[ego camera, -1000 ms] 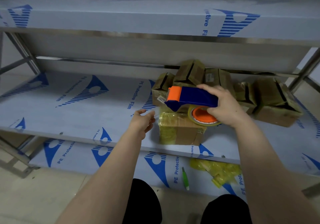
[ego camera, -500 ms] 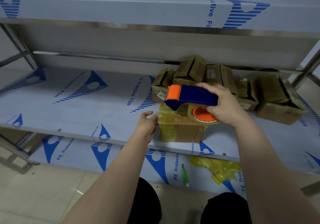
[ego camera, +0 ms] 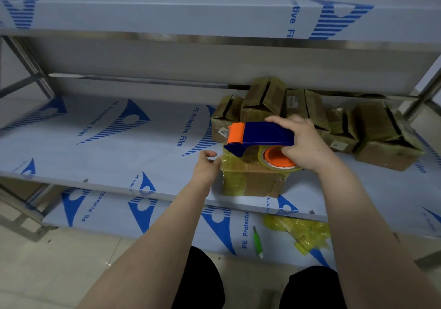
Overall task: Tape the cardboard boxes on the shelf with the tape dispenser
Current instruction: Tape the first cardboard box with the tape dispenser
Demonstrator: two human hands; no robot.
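A small cardboard box, partly wrapped in yellowish tape, stands at the front edge of the middle shelf. My right hand grips a blue and orange tape dispenser and holds it on top of this box, its tape roll resting on the lid. My left hand touches the box's left side with its fingers against the upper left edge. Several more taped boxes crowd the back of the shelf behind the dispenser.
Another large box sits at the right of the shelf by a metal post. On the lower shelf lie a green-handled tool and crumpled yellow tape scraps. An upper shelf overhangs. My knees are at the bottom.
My left hand has moved right from open air to rest against the box's left side. The dispenser has stayed on the box top, shifting slightly.
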